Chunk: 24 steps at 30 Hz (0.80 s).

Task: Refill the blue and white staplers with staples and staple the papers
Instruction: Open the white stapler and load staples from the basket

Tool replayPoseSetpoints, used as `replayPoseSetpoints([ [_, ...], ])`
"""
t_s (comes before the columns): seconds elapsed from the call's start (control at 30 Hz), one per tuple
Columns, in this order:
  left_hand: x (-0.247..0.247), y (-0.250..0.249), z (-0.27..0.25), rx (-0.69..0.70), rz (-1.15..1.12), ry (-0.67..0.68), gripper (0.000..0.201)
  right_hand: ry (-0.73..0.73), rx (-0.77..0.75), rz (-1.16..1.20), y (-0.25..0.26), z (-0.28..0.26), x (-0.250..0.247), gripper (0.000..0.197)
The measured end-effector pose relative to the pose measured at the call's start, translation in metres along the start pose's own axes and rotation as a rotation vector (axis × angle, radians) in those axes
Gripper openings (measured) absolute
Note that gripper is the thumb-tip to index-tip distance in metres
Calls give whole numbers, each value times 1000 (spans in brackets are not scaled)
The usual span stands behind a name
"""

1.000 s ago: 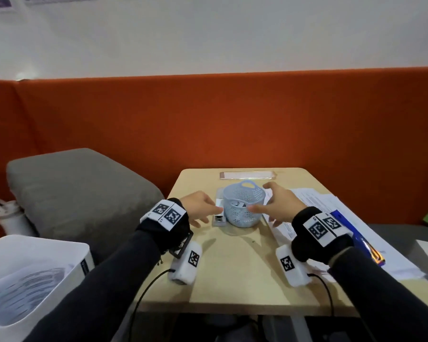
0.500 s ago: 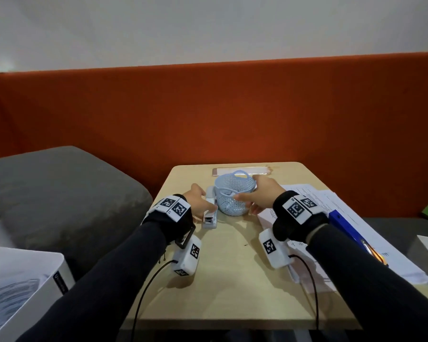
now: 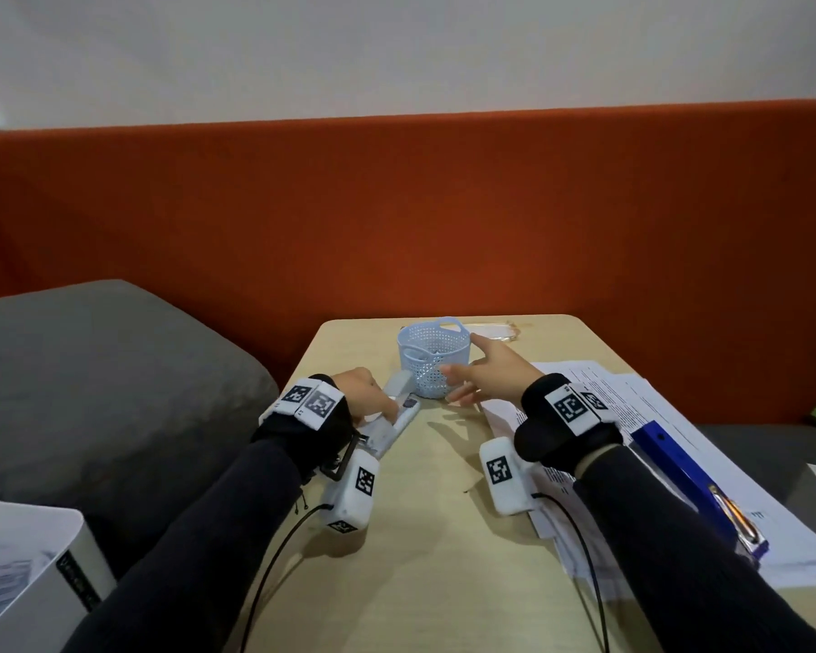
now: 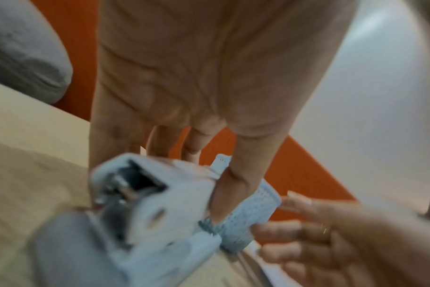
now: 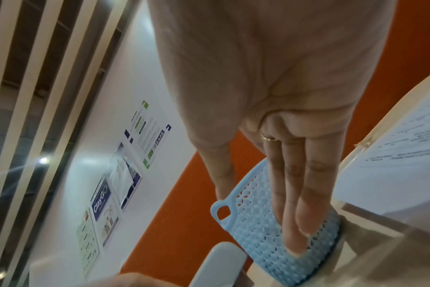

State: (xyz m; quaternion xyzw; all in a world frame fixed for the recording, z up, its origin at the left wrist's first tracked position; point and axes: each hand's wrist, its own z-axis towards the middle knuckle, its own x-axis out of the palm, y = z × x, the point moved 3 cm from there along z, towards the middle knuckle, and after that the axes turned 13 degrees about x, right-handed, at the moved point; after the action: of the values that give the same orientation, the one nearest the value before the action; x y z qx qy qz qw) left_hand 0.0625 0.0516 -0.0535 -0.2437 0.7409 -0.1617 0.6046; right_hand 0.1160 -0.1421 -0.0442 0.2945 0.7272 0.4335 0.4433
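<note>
Left hand [image 3: 361, 393] clasping white stapler [image 3: 393, 414] for refill; right hand [image 3: 484, 377] straight-fingered, steadying basket [image 3: 433, 358] on bench [image 3: 444, 534].

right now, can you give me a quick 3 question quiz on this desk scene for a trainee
1. True or false: the left hand grips the white stapler.
2. Which lies on the papers at the right of the table?
A. blue stapler
B. a mug
C. scissors
3. Fill the gap: the right hand's fingers lie straight against the side of the blue ______.

Key
1. True. Its fingers curl round the stapler by the table's left edge.
2. A.
3. basket.
</note>
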Motion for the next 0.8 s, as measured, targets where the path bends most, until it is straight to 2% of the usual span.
replayPoseSetpoints([
  [0.13,-4,4,-11,75,-158,94,30,69,10,73,-3,-5,-2,64],
  [0.27,-2,4,-20,241,-408,176,18,17,56,103,-9,-9,-6,73],
  [0.37,3,0,-20,337,-579,162,29,10,47,155,-9,-17,-10,54],
  [0.47,12,-4,-15,364,-718,128,35,97,11,195,-8,-28,-8,46],
  [0.63,28,-14,-11,412,-820,79,29,124,-70,119,-5,-35,-1,20],
  [0.8,43,-9,-8,449,-911,15,36,102,-80,117,-11,-32,0,9],
])
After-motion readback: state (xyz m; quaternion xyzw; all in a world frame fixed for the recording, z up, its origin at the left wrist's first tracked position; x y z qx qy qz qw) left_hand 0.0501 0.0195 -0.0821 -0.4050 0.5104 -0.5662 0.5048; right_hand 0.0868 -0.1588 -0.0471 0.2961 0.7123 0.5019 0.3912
